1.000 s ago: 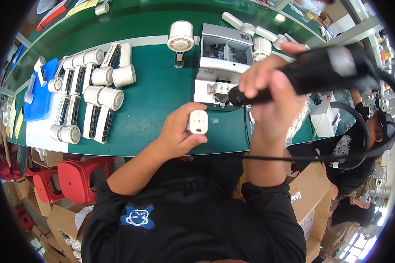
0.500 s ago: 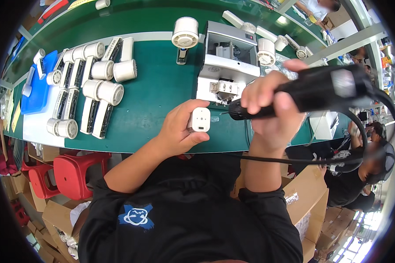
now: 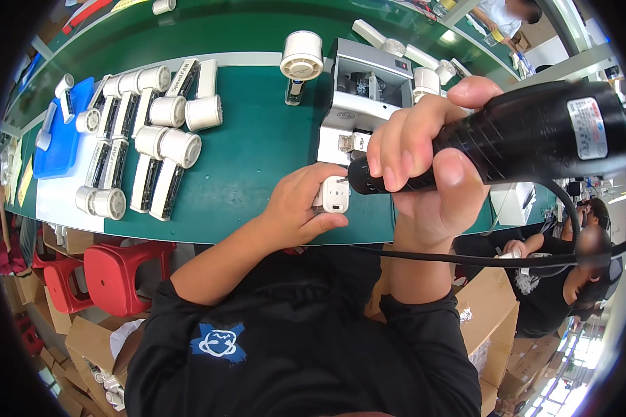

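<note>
My left hand [image 3: 300, 206] is closed around a white plastic piece [image 3: 337, 197], its end face turned up and showing small holes and a dark slot. My right hand [image 3: 431, 156] grips a black electric screwdriver [image 3: 528, 132], held sideways with its cable trailing off. The driver's tip is at the upper part of the white end face; whether it sits in a hole is too small to tell. Behind my right hand stands a grey screw feeder [image 3: 396, 67], partly hidden. A white handheld fan [image 3: 302, 57] stands beyond my left hand, left of the feeder.
Several white handheld fans [image 3: 177, 147] lie in rows on the green table [image 3: 250, 139] at left, beside a blue tray [image 3: 62, 154]. More white parts lie behind the feeder. Red stools [image 3: 122, 278] and cardboard boxes [image 3: 490, 306] stand below the table edge. Other people sit at right.
The screwdriver's tip has come from the front of the feeder onto the white piece's end face. My left hand has shifted slightly right with the piece.
</note>
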Demonstrator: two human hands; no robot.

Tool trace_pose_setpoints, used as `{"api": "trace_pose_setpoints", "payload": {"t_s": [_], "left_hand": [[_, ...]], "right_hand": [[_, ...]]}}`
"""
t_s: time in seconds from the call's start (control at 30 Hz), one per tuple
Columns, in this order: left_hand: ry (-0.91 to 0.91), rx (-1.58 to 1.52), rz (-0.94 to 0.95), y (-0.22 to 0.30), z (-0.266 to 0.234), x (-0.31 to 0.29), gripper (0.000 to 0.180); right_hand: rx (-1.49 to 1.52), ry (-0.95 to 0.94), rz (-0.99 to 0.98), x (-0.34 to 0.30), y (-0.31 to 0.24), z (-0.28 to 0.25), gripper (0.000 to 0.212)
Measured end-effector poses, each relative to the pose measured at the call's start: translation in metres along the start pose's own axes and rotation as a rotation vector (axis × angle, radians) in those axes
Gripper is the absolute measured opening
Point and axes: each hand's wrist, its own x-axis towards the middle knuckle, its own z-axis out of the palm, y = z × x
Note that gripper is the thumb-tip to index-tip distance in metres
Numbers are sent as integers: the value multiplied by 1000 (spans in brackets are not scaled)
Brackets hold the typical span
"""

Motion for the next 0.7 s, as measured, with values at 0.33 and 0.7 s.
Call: {"api": "trace_pose_setpoints", "payload": {"t_s": [0.33, 0.7], "left_hand": [[-132, 117, -147, 11, -15, -7, 67], [295, -73, -554, 21, -176, 67, 29]], "right_hand": [[129, 42, -164, -3, -3, -7, 66], [-173, 227, -337, -14, -18, -63, 70]]}}
